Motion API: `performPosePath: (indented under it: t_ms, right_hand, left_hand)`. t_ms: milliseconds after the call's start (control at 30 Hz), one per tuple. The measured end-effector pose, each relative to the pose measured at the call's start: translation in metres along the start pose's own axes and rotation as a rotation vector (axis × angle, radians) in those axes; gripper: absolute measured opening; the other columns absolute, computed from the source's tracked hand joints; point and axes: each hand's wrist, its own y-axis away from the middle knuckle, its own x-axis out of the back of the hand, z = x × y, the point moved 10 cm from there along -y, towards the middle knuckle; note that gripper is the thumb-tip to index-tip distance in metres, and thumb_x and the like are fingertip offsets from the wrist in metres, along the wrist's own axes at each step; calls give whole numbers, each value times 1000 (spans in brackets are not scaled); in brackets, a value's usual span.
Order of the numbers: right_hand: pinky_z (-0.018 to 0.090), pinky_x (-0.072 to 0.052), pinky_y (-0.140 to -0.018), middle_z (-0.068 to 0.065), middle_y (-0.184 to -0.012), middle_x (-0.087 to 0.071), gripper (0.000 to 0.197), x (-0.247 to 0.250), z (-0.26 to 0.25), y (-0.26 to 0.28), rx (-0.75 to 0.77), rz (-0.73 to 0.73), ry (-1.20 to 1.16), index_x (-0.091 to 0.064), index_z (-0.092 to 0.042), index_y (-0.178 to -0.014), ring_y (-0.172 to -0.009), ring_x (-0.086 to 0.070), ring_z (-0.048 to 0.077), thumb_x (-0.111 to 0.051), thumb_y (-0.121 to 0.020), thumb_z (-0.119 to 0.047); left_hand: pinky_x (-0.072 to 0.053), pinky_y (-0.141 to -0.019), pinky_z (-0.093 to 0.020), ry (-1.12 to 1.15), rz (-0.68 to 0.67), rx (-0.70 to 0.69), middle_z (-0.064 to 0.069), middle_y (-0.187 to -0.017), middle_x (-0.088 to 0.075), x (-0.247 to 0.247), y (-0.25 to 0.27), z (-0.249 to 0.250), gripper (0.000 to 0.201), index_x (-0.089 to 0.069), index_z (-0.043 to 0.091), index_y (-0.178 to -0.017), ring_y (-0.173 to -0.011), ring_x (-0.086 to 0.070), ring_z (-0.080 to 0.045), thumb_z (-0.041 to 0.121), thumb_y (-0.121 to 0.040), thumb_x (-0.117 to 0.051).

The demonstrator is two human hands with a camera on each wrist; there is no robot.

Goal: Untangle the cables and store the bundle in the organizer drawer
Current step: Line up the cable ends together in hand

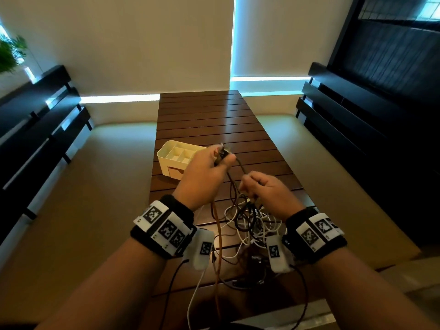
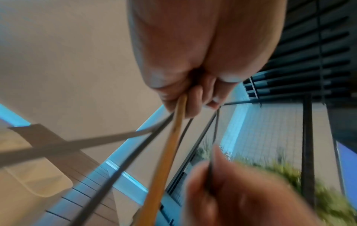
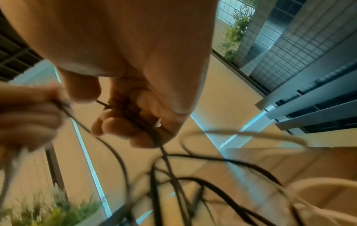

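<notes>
A tangle of black, white and brown cables point(image 1: 250, 222) lies on the near end of the slatted wooden table point(image 1: 214, 115). My left hand point(image 1: 209, 167) is raised above it and grips several cable ends, among them an orange-brown cable point(image 2: 173, 137) that hangs down past my wrist. To its right and a little lower, my right hand point(image 1: 259, 186) pinches a thin black cable point(image 3: 119, 152) that runs up to the left hand. The white organizer point(image 1: 176, 158), with open top compartments and a drawer in its front, stands on the table just behind my left hand.
Dark slatted benches point(image 1: 35, 129) run along both sides of the table over a pale floor point(image 1: 114, 186). A green plant point(image 1: 9, 53) stands at the far left. The table's far half carries nothing.
</notes>
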Motion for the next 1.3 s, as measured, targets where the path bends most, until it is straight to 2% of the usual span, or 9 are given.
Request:
performPosePath:
  t_ms: [100,367,533,700,900,1033,1133,1233,1300]
  right_hand:
    - [32,-46,-67,-2,-70,-55,33,-8,29,4,-88,-2,-6,-67,-24,-84,-64,-54,9,-45,-103,-41]
    - [27,-37,-64,-26,-61,-56,28,45,-5,-5,-17,237,-38,-66,-23,-86,-62,-49,-1,-46,-103,-31]
    - [27,-41,-68,-6,-79,-65,23,22,-27,-11,38,55,187,-66,-27,-81,-74,-57,5,-53,-101,-28]
    - [42,-50,-76,6,-86,-69,21,17,-50,-16,158,42,115,-71,-19,-91,-83,-63,22,-54,-100,-27]
    - [29,-40,-65,-12,-68,-58,36,9,-19,-16,76,32,80,-66,-31,-83,-64,-52,1,-40,-100,-49]
    - [34,-43,-70,-5,-67,-54,38,-1,23,-13,-42,30,54,-64,-29,-82,-62,-52,6,-38,-101,-49]
    - [34,-42,-69,-12,-63,-54,31,14,23,-13,-63,151,-48,-64,-24,-81,-64,-50,10,-45,-103,-34]
    - [34,-44,-70,-12,-73,-61,26,38,6,-14,-15,284,-33,-65,-23,-81,-74,-54,14,-50,-101,-29]
    - [35,-47,-72,4,-80,-63,24,42,0,-15,5,279,-4,-65,-18,-83,-76,-56,16,-54,-100,-29]
  left_hand:
    - [-44,-58,-45,110,106,69,8,-57,-44,21,-4,-9,34,-54,3,-80,-55,-43,-16,31,-99,-56]
    - [-34,-55,-25,-297,-115,357,-1,-74,-57,10,8,-61,24,-58,17,-84,-69,-52,-15,27,-104,-50]
    - [-47,-76,-35,-219,-46,155,0,-92,-64,0,2,-29,16,-62,18,-105,-85,-58,-15,28,-103,-50]
    - [-32,-57,-19,-209,-241,76,9,-74,-54,-26,-3,-18,24,-52,32,-79,-63,-48,0,27,-103,-52]
    - [-40,-59,-28,-106,48,-10,2,-74,-57,9,-8,1,18,-61,16,-89,-63,-49,-8,28,-101,-54]
    - [-43,-58,-38,96,236,54,3,-64,-48,39,-8,-3,27,-55,9,-78,-56,-44,-10,23,-101,-55]
    - [-32,-51,-15,-100,93,198,6,-62,-46,33,-9,-25,33,-50,20,-70,-54,-42,-4,23,-102,-54]
    - [-34,-51,-22,-275,-94,366,0,-68,-51,19,-3,-60,28,-56,19,-76,-62,-47,-11,25,-104,-51]
    - [-38,-60,-30,-273,2,381,1,-76,-56,27,0,-64,21,-61,15,-91,-70,-52,-15,26,-104,-48]
